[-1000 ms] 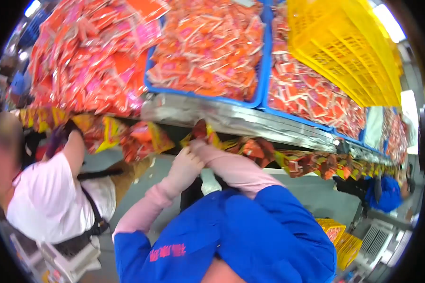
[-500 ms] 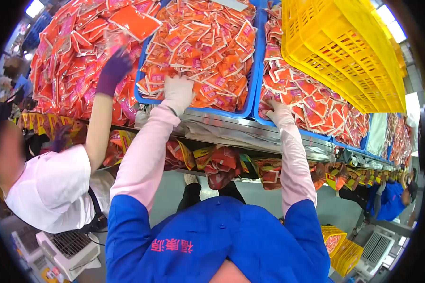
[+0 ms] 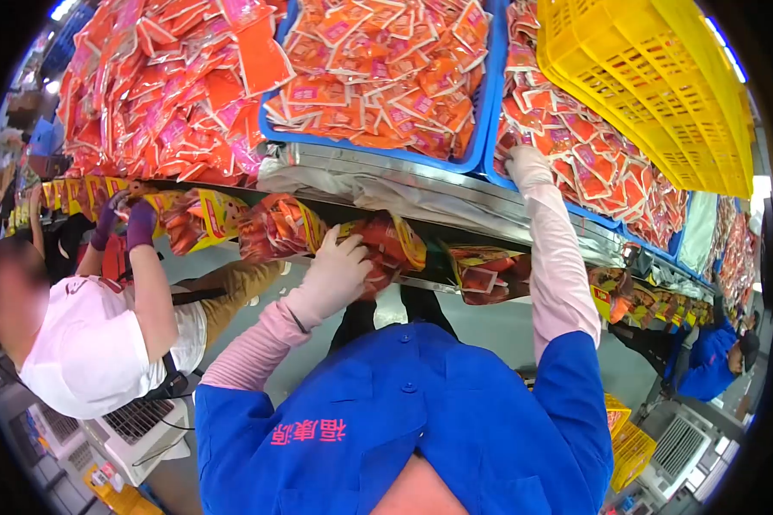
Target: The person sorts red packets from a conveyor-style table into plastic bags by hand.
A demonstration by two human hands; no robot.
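Note:
My left hand [image 3: 337, 268], in a pale glove, is at the mouth of a red-and-yellow food bag [image 3: 386, 245] in the row below the trays. Its fingers are spread and touch the bag's edge; I see no sachet in them. My right hand [image 3: 531, 167], gloved too, reaches over the near rim of the right blue tray [image 3: 500, 172]. Its fingers curl down among small red-and-white sachets [image 3: 597, 163], and what lies under the fingertips is hidden. Orange-red sachets [image 3: 386, 77] heap up in the middle blue tray [image 3: 369, 148].
Larger red packets [image 3: 172, 94] pile up at the left. A yellow crate [image 3: 653, 86] tilts over the right tray. A co-worker [image 3: 103, 335] in white with purple gloves handles bags at my left; another person [image 3: 709, 365] in blue stands far right. A metal ledge [image 3: 404, 184] fronts the trays.
My left hand has come down from the middle tray to the food bag. My right hand stays at the right tray. The co-worker's purple-gloved hand has dropped from the packet pile to the bags.

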